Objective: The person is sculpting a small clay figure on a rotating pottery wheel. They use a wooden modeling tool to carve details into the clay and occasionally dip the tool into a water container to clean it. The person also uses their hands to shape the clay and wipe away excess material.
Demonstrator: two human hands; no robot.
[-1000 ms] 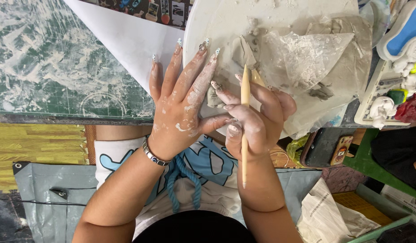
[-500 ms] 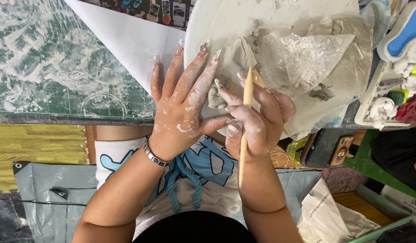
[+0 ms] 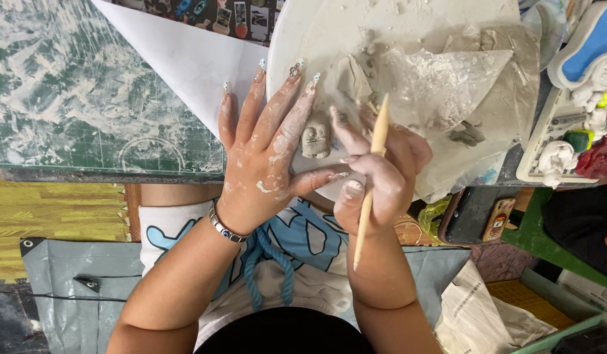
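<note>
While left hand point(image 3: 264, 144) lies flat, fingers spread and released, beside small clay figure point(image 3: 315, 139) near round white board's point(image 3: 316, 33) near edge, right hand point(image 3: 375, 177) grips wooden modelling stick point(image 3: 371, 183). Best keep figure braced, strokes light. Blue-white package point(image 3: 588, 42) at table's right edge.

A strip of small colourful picture cards point(image 3: 215, 14) lies along the top edge beyond the white sheet, a clear crumpled plastic bag point(image 3: 447, 85) rests on the round board at upper right, and a dark phone point(image 3: 477, 213) with its blank screen lies below the board's right edge.
</note>
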